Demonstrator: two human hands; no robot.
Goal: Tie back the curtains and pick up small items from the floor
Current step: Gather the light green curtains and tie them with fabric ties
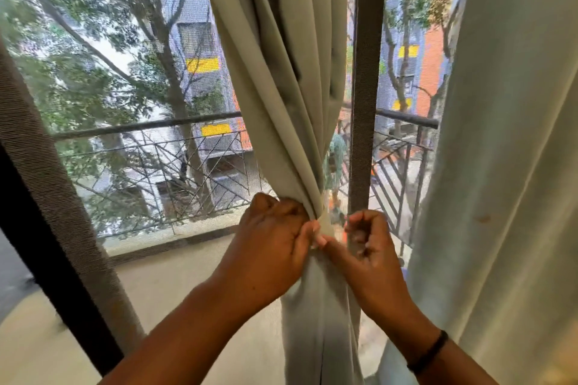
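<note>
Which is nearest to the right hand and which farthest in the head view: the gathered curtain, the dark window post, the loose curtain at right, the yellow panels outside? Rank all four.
From the right hand:
1. Gathered curtain, pinched at its fingertips, just left.
2. Dark window post, directly behind the hand.
3. Loose curtain, off to the right.
4. Yellow panels, outside, up left.

Daylit screened window (131,97) – balcony railing (150,125), trees (93,25), buildings (194,40) beyond.

curtain (287,78): plain sage green | wristband (428,353): black | railing (150,125): dark, criss-cross bars
</note>
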